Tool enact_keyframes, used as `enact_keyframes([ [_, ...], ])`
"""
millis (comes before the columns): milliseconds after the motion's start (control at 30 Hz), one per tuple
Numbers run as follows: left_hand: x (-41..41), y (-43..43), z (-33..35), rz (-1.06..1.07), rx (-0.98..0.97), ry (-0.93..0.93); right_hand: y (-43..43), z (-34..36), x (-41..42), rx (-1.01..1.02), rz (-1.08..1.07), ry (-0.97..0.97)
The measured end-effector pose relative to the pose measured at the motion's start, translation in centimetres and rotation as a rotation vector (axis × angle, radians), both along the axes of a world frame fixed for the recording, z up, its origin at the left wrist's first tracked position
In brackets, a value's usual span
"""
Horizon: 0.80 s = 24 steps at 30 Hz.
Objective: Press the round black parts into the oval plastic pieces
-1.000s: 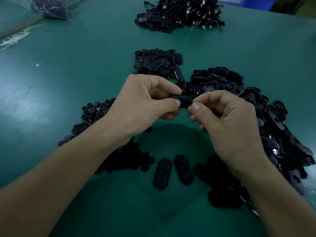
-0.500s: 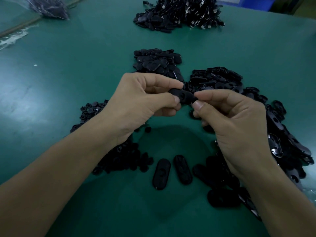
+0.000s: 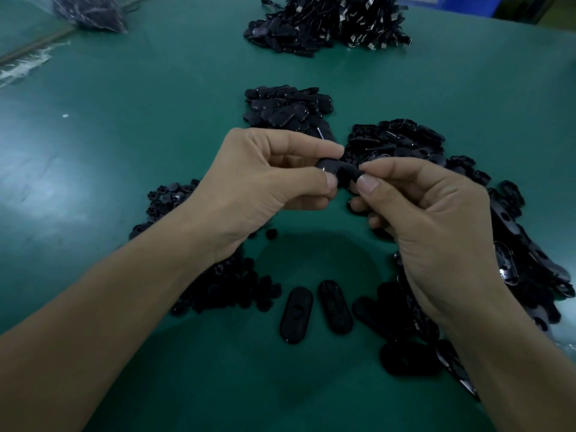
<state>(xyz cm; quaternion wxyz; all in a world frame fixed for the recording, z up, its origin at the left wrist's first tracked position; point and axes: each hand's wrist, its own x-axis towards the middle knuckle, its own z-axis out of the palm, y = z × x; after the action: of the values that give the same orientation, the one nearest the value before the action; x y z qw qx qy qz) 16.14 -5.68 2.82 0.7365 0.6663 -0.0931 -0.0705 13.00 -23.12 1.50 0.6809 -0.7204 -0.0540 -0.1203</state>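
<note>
My left hand (image 3: 265, 185) and my right hand (image 3: 433, 226) meet above the table's middle, each pinching one end of a black oval plastic piece (image 3: 338, 171) between thumb and forefinger. Whether a round part sits in it is hidden by my fingers. A heap of small round black parts (image 3: 224, 285) lies under my left wrist. A long heap of oval pieces (image 3: 523, 254) stretches along the right, under and beyond my right hand. Two oval pieces (image 3: 296, 314) (image 3: 335, 307) lie side by side on the green table near me.
A smaller pile of oval pieces (image 3: 286, 109) lies just beyond my hands. At the far edge sits a heap of black parts with cables and metal plugs (image 3: 330, 23). A clear bag of dark parts (image 3: 90, 10) lies at the far left on the green table (image 3: 124, 135).
Both hands have lifted slightly away from me with the oval piece. My right thumb and forefinger have shifted their pinch on its right end.
</note>
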Motion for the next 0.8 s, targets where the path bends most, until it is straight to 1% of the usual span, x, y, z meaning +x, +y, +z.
enact_keyframes([
  [200, -0.37, -0.40, -0.05, -0.020, 0.061, -0.075, 0.18, -0.14, -0.02, -0.079, -0.020, -0.051],
  [400, -0.30, -0.47, -0.28, -0.007, 0.057, -0.072, 0.08, -0.27, 0.06, -0.146, -0.051, -0.071],
  [667, -0.47, -0.43, -0.28, -0.020, 0.117, -0.107, 0.04, -0.34, -0.02, -0.204, -0.046, -0.087],
  [800, -0.62, -0.58, -0.29, -0.006, 0.163, -0.136, 0.22, -0.47, -0.02, -0.248, -0.085, -0.110],
])
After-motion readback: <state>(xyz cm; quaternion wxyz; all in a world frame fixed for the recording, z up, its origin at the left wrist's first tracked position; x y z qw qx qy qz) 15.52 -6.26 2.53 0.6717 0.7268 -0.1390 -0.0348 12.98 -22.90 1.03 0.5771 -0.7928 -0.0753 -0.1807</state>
